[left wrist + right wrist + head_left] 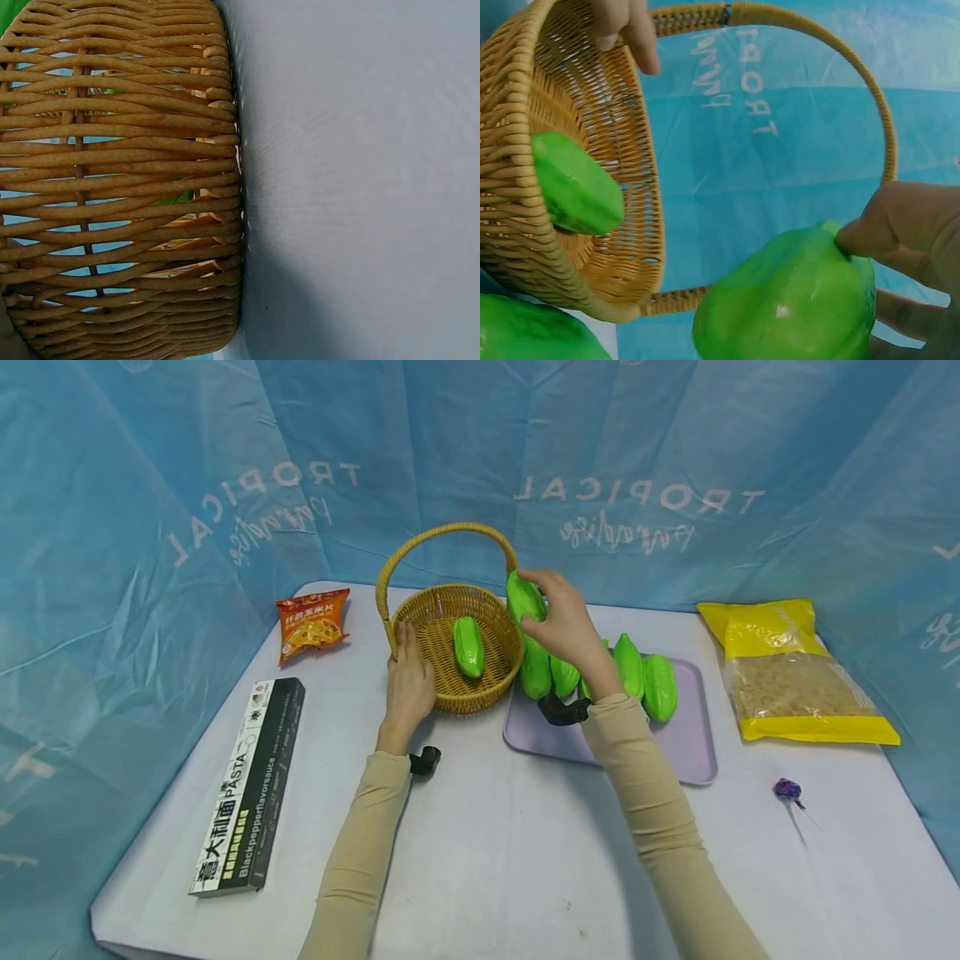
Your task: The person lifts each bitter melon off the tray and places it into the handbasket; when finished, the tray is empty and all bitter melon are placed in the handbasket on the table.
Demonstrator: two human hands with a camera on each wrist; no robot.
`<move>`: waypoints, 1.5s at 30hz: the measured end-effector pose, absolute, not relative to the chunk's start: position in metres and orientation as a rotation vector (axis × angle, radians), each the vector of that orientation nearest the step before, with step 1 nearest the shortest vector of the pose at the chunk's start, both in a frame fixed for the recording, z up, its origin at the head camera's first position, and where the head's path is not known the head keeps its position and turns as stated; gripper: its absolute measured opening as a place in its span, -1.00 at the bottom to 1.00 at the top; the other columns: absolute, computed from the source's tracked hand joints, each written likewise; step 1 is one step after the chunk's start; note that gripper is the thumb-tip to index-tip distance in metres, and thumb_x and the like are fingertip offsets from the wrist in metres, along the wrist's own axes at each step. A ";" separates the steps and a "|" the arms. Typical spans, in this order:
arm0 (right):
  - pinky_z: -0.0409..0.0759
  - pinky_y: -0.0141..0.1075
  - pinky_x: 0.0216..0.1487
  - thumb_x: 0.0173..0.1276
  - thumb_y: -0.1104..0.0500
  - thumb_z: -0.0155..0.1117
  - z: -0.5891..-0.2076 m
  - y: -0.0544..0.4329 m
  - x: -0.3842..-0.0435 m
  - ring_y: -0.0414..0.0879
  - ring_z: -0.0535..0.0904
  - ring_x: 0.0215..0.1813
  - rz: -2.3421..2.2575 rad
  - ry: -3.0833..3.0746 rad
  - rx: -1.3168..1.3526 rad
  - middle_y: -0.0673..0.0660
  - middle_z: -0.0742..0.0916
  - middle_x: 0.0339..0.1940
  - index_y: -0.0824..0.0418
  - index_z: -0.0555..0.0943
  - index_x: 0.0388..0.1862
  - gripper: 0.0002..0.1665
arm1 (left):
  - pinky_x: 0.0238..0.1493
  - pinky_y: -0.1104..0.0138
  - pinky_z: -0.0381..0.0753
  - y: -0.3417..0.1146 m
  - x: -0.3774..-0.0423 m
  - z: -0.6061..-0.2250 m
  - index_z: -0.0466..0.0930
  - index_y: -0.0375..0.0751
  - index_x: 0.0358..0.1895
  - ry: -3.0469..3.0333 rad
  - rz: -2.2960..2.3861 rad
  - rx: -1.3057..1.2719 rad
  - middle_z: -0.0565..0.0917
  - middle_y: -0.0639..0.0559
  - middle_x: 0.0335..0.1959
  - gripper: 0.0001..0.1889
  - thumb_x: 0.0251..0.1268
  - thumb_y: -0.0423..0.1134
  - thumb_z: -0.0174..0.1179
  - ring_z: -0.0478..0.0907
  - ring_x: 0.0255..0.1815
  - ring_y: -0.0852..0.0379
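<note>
A woven basket (468, 702) with a tall arched handle stands on the table; one bright green ridged fruit (468, 647) lies inside. My left hand (408, 689) holds the basket's left rim near the handle's foot, with fingers over the edge in the right wrist view. In my right hand (564, 620) is a second green ridged fruit (787, 300), pinched between thumb and fingers beside the handle's right side, above the rim. Several like fruits (660, 687) rest on a lilac tray (701, 735), partly hidden by my right arm. The fruit's exact kind is unclear.
An orange snack bag (313, 625) lies at the back left, with a long black-and-white pasta box (251, 785) nearer. On the right are a yellow bag (802, 681) with a see-through panel and a small purple-wrapped lollipop (787, 789). A blue printed curtain (457, 443) surrounds the table.
</note>
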State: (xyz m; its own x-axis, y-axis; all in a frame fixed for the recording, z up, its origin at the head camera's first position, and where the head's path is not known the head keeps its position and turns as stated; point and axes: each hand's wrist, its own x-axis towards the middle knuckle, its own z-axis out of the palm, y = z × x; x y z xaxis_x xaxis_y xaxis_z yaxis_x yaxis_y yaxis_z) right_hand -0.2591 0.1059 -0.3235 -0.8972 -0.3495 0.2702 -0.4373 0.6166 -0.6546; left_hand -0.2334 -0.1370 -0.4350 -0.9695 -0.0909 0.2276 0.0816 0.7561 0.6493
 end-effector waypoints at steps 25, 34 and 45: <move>0.36 0.00 0.34 0.31 0.19 0.19 -0.336 0.070 -0.290 0.13 0.31 0.43 1.218 -2.845 0.684 0.18 0.42 0.44 0.16 0.32 0.45 -0.29 | 0.47 -0.06 0.07 -0.139 -0.235 -0.434 -0.19 -0.37 0.54 -2.717 -0.999 0.004 -0.14 -0.24 0.59 -0.36 0.48 -0.32 -0.25 -0.02 0.53 -0.31; 0.41 0.01 0.29 0.33 0.21 0.17 -0.347 0.058 -0.299 0.16 0.35 0.41 1.195 -2.923 0.673 0.21 0.42 0.45 0.20 0.31 0.46 -0.30 | 0.47 -0.08 0.04 -0.140 -0.234 -0.433 -0.21 -0.35 0.55 -2.728 -1.015 0.014 -0.17 -0.22 0.60 -0.35 0.47 -0.32 -0.24 -0.03 0.51 -0.37; 0.45 -0.03 0.20 0.38 0.21 0.15 -0.366 0.041 -0.307 0.15 0.35 0.40 1.159 -3.039 0.576 0.23 0.41 0.44 0.17 0.32 0.45 -0.35 | 0.43 -0.08 0.14 -0.138 -0.231 -0.433 -0.22 -0.33 0.55 -2.741 -1.019 0.024 -0.18 -0.19 0.60 -0.35 0.48 -0.32 -0.24 0.07 0.46 -0.39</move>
